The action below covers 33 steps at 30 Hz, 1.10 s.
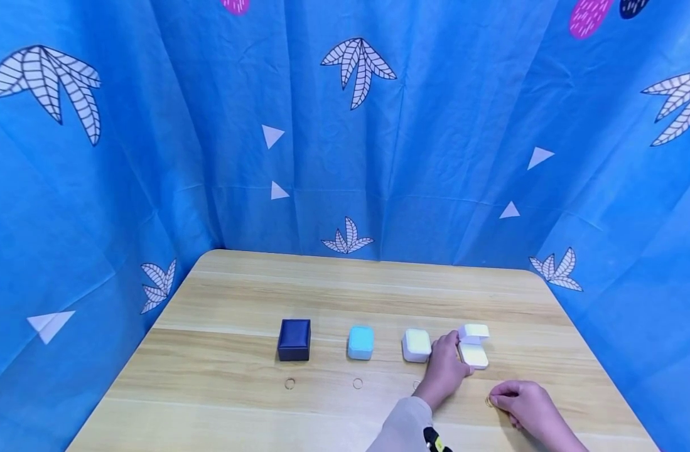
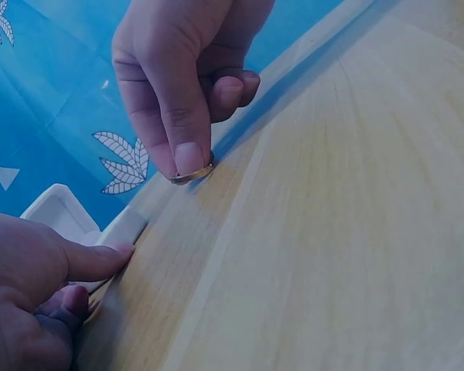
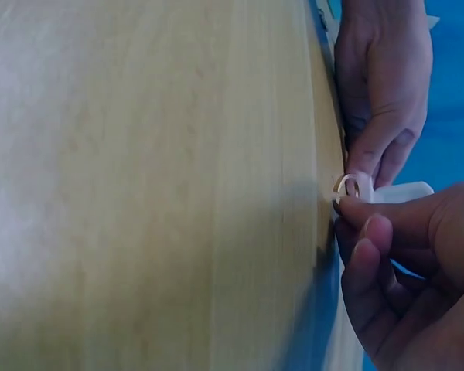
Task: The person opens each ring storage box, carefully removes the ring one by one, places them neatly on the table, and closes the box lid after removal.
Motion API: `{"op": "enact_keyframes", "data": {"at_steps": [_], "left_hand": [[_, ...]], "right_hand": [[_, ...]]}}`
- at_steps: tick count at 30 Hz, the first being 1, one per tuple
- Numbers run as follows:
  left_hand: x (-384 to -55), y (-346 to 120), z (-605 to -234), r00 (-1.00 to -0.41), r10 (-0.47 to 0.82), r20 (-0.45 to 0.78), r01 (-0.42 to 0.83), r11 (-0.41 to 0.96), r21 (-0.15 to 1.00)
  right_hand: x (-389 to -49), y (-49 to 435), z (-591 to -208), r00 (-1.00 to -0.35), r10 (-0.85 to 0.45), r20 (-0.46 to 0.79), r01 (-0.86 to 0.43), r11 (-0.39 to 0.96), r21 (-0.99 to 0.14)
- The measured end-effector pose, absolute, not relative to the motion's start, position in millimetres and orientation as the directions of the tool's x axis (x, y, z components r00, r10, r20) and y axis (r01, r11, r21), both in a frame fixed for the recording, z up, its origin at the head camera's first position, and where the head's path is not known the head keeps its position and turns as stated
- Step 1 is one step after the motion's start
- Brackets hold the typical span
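Note:
A white ring box (image 1: 473,356) with its lid raised stands on the right part of the table. My left hand (image 1: 447,367) holds it by its left side, the thumb at the front edge and fingers toward the back. In the left wrist view that thumb (image 2: 100,261) lies against the box's base. My right hand (image 1: 524,405) pinches a gold ring (image 1: 488,400) between thumb and forefinger, in front of the open box and to its right. The right wrist view shows the ring (image 3: 346,185) upright at the fingertips, overlapping the box.
To the left stand a closed white box (image 1: 416,345), a light blue box (image 1: 360,343) and a dark blue box (image 1: 294,339). Rings lie in front of them: one ring (image 1: 290,383), another ring (image 1: 358,383), and a third ring (image 1: 416,384) partly behind my left wrist. Blue curtain (image 1: 345,157) surrounds the table.

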State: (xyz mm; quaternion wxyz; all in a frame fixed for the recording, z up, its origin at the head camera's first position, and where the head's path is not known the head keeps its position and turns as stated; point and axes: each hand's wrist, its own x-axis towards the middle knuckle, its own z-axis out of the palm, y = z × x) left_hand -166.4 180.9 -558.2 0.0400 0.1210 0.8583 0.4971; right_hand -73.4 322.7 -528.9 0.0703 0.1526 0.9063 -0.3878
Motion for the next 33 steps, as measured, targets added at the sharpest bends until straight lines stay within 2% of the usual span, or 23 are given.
{"op": "enact_keyframes", "data": {"at_steps": [10, 33], "left_hand": [[-166.9, 181.0, -557.4, -0.967, 0.250, 0.056, 0.175, 0.485, 0.857], [-165.8, 180.3, -555.0, -0.963, 0.264, 0.062, 0.192, 0.503, 0.843]], "right_hand": [[-75.3, 317.1, -527.9, -0.951, 0.244, -0.193, 0.310, 0.692, -0.652], [-82.8, 320.4, -519.8, -0.957, 0.240, -0.165, 0.288, 0.691, -0.663]]}}
